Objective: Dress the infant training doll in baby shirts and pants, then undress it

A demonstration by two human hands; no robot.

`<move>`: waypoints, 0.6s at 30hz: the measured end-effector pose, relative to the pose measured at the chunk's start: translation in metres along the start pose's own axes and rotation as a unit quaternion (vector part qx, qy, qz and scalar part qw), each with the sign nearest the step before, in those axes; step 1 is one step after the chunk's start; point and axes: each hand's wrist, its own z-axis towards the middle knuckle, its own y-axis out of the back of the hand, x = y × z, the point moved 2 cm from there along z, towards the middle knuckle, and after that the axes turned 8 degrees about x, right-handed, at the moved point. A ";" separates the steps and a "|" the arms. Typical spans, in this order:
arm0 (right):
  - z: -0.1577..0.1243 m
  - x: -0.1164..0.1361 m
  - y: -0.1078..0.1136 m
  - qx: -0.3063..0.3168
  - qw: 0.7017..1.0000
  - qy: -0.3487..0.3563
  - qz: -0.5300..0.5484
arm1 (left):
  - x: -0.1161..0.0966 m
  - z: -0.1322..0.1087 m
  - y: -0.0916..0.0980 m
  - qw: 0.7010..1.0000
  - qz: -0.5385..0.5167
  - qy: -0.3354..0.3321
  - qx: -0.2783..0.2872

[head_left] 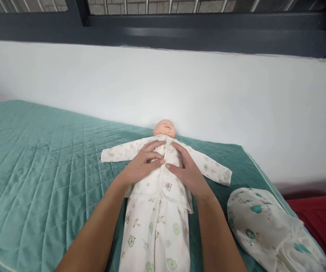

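Observation:
A baby doll (165, 128) lies on its back, its head toward the wall. It wears a white printed baby jacket (167, 186) with long sleeves spread out to both sides, and matching white pants (157, 230) below. My left hand (144, 160) rests on the left side of the jacket's chest, fingers apart, the fingertips at the front edge. On the other side of the front opening, my right hand (187, 170) lies on the cloth, thumb near the middle and fingers partly spread. Both thumbs are close to each other at the centre line. The doll's hands are hidden inside the sleeves.
A green quilted cover (52, 170) spreads under the doll. At the lower right lies a white printed cloth bundle (267, 223), beside something red (321, 215). A white wall (151, 83) rises behind, below a dark window frame (193, 34) with bars.

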 end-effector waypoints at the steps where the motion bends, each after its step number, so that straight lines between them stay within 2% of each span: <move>1: 0.000 0.000 0.000 -0.001 1.000 -0.004 -0.004 | 0.002 -0.002 0.002 1.000 -0.003 -0.001 0.015; 5: 0.001 0.000 -0.001 -0.005 1.000 -0.006 -0.024 | 0.010 -0.004 0.010 0.997 -0.022 -0.003 0.070; 8: 0.002 0.000 0.000 -0.009 1.000 0.000 -0.027 | 0.013 -0.003 0.013 0.996 -0.035 -0.006 0.085; 13: 0.003 0.002 -0.003 -0.009 0.998 0.010 -0.063 | 0.013 -0.003 0.012 0.997 -0.040 -0.026 0.065; 18: 0.004 0.003 -0.006 -0.021 0.996 0.021 -0.087 | 0.010 -0.004 0.008 0.998 -0.042 -0.008 0.044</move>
